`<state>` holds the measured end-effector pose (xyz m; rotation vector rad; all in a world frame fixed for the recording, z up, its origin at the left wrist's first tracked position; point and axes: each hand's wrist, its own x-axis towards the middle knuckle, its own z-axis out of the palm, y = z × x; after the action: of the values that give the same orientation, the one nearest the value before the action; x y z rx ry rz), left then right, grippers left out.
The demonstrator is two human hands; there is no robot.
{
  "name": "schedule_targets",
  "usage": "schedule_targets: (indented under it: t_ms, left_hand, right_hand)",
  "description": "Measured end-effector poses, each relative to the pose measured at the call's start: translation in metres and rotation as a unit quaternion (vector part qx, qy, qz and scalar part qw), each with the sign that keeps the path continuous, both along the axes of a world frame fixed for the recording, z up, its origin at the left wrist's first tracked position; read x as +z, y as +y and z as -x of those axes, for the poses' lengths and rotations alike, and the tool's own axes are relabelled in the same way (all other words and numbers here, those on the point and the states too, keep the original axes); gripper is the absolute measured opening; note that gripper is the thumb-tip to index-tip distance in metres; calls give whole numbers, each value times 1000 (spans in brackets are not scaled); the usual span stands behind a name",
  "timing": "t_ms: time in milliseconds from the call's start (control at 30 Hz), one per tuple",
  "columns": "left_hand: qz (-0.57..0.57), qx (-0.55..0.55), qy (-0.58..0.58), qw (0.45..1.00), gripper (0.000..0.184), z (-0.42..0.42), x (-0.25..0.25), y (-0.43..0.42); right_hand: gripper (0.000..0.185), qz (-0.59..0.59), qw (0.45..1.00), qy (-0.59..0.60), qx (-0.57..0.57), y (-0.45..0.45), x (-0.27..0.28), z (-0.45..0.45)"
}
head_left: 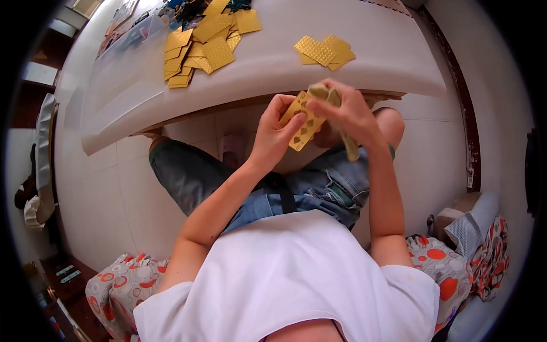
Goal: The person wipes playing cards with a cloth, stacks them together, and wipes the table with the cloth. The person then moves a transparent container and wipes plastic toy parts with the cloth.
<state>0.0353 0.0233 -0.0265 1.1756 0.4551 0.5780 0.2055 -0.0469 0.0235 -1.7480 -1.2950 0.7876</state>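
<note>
- White, wide table (387,62) with a smooth top fills the far part of the room.
- On its left side lies a big, messy heap of shiny gold playing cards (219,54).
- Near the middle of its near edge sits a small, loose pile of shiny gold cards (308,47).
- Just on the person's side of that edge, the right hand (350,111) is curled around a soft-looking, olive-yellow strip, maybe cloth (351,151). It is blurry, so I cannot tell if its fingers touch the card.
- Left of it, the left hand (273,128) pinches one flat gold card with dark spades (302,134).
- That card could slip to the floor if the pinch is loose, or bend if the strip pushes hard.
- It lies under the left thumb, between both hands, off the table.
</note>
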Motion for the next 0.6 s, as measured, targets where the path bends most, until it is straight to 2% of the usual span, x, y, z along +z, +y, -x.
schedule_targets:
  t_ms: [33, 67, 100, 133, 167, 200, 233, 267, 367, 467, 500, 600]
  left_hand:
    - [-59, 20, 24, 998, 33, 0, -7, 4]
    - [-115, 40, 51, 991, 35, 2, -12, 6]
    - [-5, 54, 91, 994, 44, 5, -2, 5]
    - [127, 22, 17, 991, 47, 6, -2, 6]
    - [256, -8, -57, 965, 50, 8, -3, 8]
    - [377, -39, -131, 916, 54, 10, -2, 8]
    - [386, -36, -167, 907, 56, 7, 3, 4]
    - [346, -37, -194, 917, 51, 2, 10, 3]
    - [322, -4, -211, 923, 52, -5, 9, 6]
    - [377, -112, -280, 876, 60, -7, 21, -9]
    - [404, -132, -249, 871, 69, -7, 33, -20]
    - [399, -70, -154, 901, 73, 3, 20, -27]
  right_hand:
    - [35, -34, 998, 41, -11, -4, -3, 8]
    - [32, -111, 991, -49, -49, -5, -6, 12]
    - [29, -185, 969, -137, -87, -6, -9, 14]
    - [26, -257, 932, -223, -123, -7, -10, 17]
    - [22, -291, 903, -301, -98, -10, -6, 22]
    - [21, -295, 902, -313, -51, -13, -8, 31]
    - [21, -298, 898, -323, -4, -16, -10, 44]
    - [20, -302, 892, -333, 41, -20, -12, 55]
    - [23, -279, 922, -245, 110, -30, -19, 76]
    - [23, -310, 887, -341, -17, -13, -18, 84]
    - [22, -299, 874, -378, -60, -7, -16, 83]
    - [22, -263, 815, -483, -180, 26, -4, 63]
